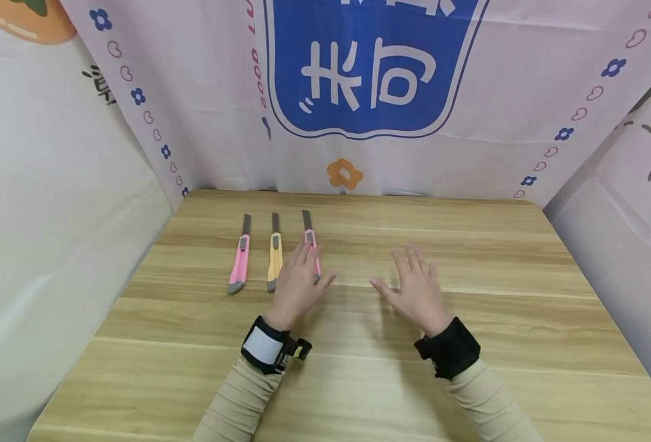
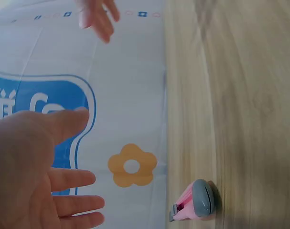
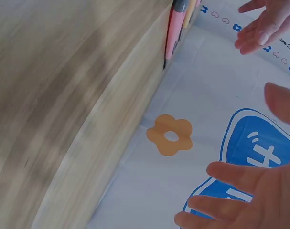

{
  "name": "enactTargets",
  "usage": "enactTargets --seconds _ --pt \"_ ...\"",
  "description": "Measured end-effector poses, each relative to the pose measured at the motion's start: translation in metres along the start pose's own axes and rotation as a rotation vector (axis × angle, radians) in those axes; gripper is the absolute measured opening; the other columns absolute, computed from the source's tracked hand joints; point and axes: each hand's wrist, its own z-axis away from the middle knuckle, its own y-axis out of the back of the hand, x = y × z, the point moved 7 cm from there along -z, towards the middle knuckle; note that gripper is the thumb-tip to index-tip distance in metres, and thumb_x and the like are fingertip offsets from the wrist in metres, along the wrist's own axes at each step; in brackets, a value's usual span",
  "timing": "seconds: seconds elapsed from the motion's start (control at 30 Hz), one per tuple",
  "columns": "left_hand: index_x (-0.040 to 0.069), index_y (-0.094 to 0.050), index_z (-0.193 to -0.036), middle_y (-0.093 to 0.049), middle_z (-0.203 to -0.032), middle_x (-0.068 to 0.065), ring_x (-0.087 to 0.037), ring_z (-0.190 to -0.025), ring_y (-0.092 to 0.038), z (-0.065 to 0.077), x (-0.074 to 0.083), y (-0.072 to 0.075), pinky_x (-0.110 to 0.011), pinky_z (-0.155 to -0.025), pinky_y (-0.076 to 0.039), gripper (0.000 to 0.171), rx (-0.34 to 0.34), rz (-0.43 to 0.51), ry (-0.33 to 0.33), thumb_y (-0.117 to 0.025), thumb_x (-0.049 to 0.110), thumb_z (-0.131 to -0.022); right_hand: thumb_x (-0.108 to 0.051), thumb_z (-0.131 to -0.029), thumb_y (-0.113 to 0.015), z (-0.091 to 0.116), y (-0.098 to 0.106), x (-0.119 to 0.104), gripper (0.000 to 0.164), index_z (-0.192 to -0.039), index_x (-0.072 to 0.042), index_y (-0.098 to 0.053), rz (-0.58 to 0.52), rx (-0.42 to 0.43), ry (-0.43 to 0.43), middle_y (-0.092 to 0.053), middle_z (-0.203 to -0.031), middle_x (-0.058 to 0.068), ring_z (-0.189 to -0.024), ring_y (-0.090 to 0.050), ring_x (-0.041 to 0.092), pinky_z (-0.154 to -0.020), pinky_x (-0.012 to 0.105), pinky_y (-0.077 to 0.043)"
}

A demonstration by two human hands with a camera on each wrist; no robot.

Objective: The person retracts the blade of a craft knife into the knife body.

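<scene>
One released, spread-fingered left grip [image 1: 297, 285] hovers near the rightmost pink-and-grey plastic cutter [image 1: 310, 234]; right grip [image 1: 418, 294], also released, above wooden surface [image 1: 358, 393].

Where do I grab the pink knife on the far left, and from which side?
Probably by the pink handle of the left pink knife, between its grey slider and grey butt end. Bring the left hand in from the near side and pinch across the narrow width: the knife lies flat, its dark blade pointing away from the person.
</scene>
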Motion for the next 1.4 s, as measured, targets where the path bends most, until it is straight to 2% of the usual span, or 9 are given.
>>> enactTargets --seconds 0.17,0.3,0.43,0.63,0.9,1.07,1.17,1.27,1.4 --pt "-0.002 -0.049 -0.136 -0.055 -0.135 -0.024 -0.037 -0.124 -0.055 -0.005 -0.012 0.006 -0.047 -0.102 -0.05 0.061 0.05 0.084 0.067 -0.066 0.035 -0.091 -0.046 -0.096 -0.052 -0.005 0.002 -0.004 0.067 -0.143 0.001 -0.04 -0.096 0.001 -0.003 -0.031 -0.153 0.029 -0.139 -0.033 0.05 -0.116 0.065 -0.023" --pt "-0.003 -0.049 -0.136 -0.057 -0.131 -0.026 -0.038 -0.119 -0.057 -0.011 -0.02 0.005 -0.048 -0.097 -0.053 0.057 0.035 0.174 0.139 -0.065 0.029 -0.091 -0.041 -0.098 -0.051 -0.01 0.006 -0.005 0.061 -0.14 0.003 -0.043 -0.218 0.0 -0.006 -0.041 -0.147 0.029 -0.138 -0.037 0.046 -0.115 0.06 -0.031" --pt "-0.005 -0.051 -0.134 -0.058 -0.126 -0.028 -0.038 -0.115 -0.057 -0.016 -0.023 0.0 -0.048 -0.095 -0.053 0.054 0.02 0.253 0.186 -0.065 0.024 -0.091 -0.039 -0.1 -0.049 -0.012 0.01 -0.003 0.058 -0.139 0.003 -0.044 -0.269 0.003 -0.01 -0.045 -0.146 0.027 -0.137 -0.04 0.043 -0.114 0.057 -0.035" --pt "-0.006 -0.053 -0.131 -0.058 -0.124 -0.029 -0.039 -0.112 -0.057 -0.023 -0.025 -0.015 -0.049 -0.093 -0.053 0.052 -0.002 0.31 0.234 -0.067 0.022 -0.09 -0.039 -0.102 -0.045 -0.015 0.014 0.005 0.053 -0.136 0.001 -0.05 -0.347 0.025 -0.042 -0.054 -0.138 0.025 -0.126 -0.053 0.04 -0.099 0.052 -0.05" --pt "-0.006 -0.06 -0.118 -0.062 -0.117 -0.025 -0.037 -0.113 -0.054 -0.024 -0.04 -0.03 -0.046 -0.094 -0.048 0.041 -0.012 0.277 0.311 -0.068 0.021 -0.088 -0.035 -0.101 -0.048 -0.028 0.008 0.002 0.046 -0.125 0.002 -0.059 -0.481 0.093 -0.029 -0.067 -0.117 0.023 -0.105 -0.064 0.033 -0.093 0.045 -0.053" --pt "-0.007 -0.062 -0.105 -0.059 -0.111 -0.025 -0.033 -0.101 -0.053 -0.024 -0.04 -0.036 -0.042 -0.083 -0.049 0.035 -0.016 0.224 0.331 -0.072 0.019 -0.083 -0.033 -0.101 -0.049 -0.032 0.006 0.0 0.043 -0.123 0.003 -0.061 -0.483 0.089 -0.028 -0.068 -0.116 0.022 -0.104 -0.064 0.033 -0.092 0.046 -0.054" --pt "-0.007 -0.062 -0.101 -0.06 -0.11 -0.026 -0.036 -0.104 -0.052 -0.024 -0.04 -0.04 -0.043 -0.086 -0.046 0.033 -0.018 0.21 0.342 -0.073 0.018 -0.081 -0.033 -0.101 -0.049 -0.034 0.004 0.001 0.044 -0.123 0.003 -0.061 -0.468 0.079 -0.029 -0.068 -0.116 0.022 -0.104 -0.064 0.033 -0.092 0.046 -0.054" --pt "-0.007 -0.062 -0.104 -0.059 -0.112 -0.027 -0.04 -0.11 -0.048 -0.023 -0.043 -0.043 -0.044 -0.088 -0.042 0.036 -0.019 0.206 0.351 -0.073 0.016 -0.078 -0.032 -0.101 -0.048 -0.034 0.002 0.001 0.044 -0.124 0.003 -0.061 -0.452 0.067 -0.023 -0.068 -0.115 0.022 -0.105 -0.064 0.033 -0.092 0.046 -0.054" --pt "-0.008 -0.061 -0.106 -0.054 -0.113 -0.027 -0.038 -0.105 -0.044 -0.019 -0.049 -0.05 -0.041 -0.083 -0.039 0.041 -0.043 0.215 0.381 -0.074 0.015 -0.076 -0.032 -0.101 -0.048 -0.032 0.001 0.001 0.044 -0.125 0.003 -0.06 -0.452 0.035 -0.028 -0.067 -0.117 0.022 -0.107 -0.063 0.034 -0.094 0.047 -0.053"
